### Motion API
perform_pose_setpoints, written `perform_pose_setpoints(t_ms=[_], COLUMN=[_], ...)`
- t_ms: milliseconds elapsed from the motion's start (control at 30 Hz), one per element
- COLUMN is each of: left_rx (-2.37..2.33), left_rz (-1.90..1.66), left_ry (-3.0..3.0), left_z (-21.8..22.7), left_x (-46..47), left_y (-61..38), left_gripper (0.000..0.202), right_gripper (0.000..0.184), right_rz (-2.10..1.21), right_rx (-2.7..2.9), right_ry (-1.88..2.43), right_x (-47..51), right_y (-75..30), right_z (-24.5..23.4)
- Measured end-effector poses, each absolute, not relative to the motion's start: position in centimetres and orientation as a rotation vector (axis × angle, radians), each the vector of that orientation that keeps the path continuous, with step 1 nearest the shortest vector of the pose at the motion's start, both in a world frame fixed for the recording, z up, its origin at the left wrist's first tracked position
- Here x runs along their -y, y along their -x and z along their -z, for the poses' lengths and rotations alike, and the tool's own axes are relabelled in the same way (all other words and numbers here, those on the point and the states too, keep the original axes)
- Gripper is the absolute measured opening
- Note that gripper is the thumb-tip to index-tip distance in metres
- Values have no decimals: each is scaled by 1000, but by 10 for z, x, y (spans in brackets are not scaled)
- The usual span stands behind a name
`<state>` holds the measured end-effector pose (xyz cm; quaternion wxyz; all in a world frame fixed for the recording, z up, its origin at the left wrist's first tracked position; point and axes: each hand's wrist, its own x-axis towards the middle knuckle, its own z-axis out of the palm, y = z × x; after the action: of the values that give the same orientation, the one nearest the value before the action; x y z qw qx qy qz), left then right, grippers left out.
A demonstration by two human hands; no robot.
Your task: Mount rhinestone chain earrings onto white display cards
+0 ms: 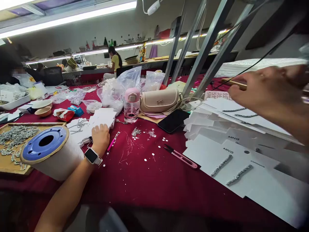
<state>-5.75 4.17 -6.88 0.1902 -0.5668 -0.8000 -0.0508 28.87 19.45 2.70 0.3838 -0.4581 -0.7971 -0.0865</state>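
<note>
At the far left, a tan wooden tray (pixel 11 166) holds tangled silver rhinestone chain (pixel 16 137), and a fat white roll with a blue plastic core (pixel 51 151) leans against its edge. Just right of the roll, the left hand (pixel 100 140), wearing a black square smartwatch (pixel 91 156), lies on a loose stack of white rectangular cards (pixel 101 117). Its fingers (pixel 101 130) are curled, but whether they grip the cards I cannot tell. A slim pink tool (pixel 113 141) lies beside it, and small silver scraps and white discs (pixel 135 132) are scattered on the dark red cloth-covered counter (pixel 135 183). Those loose bits could easily be swept away by a sleeve, and the pink-handled thread snips (pixel 181 157) could catch the nearby cards. Further right, white cards printed "MNG" (pixel 228 150) and carrying short rhinestone strips (pixel 220 165) overlap in a fanned spread, which a careless elbow could slide out of order. At the right edge, the right hand (pixel 272 91) pinches a thin tan strip (pixel 235 83) in clenched fingers (pixel 241 88). Beyond, long fluorescent lights (pixel 72 22) brighten a workroom, where a person in a yellow top (pixel 115 61) sits.
</note>
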Motion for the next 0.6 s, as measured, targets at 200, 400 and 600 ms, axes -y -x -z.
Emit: perform_pose_setpoints(t_ms=[200, 400, 600], left_rx=[2187, 1772, 739], left_rz=[213, 610, 410], left_ry=[1670, 1690, 2287], left_z=[57, 48, 65], left_x=[-38, -32, -10], left_y=[53, 46, 7], left_gripper=[30, 32, 23], right_gripper=[20, 23, 17], right_rz=[399, 371, 287], right_rx=[2029, 1993, 1774], right_ry=[1142, 1119, 1143], right_x=[-152, -127, -117], right_y=[-218, -206, -231], right_z=[-14, -12, -22])
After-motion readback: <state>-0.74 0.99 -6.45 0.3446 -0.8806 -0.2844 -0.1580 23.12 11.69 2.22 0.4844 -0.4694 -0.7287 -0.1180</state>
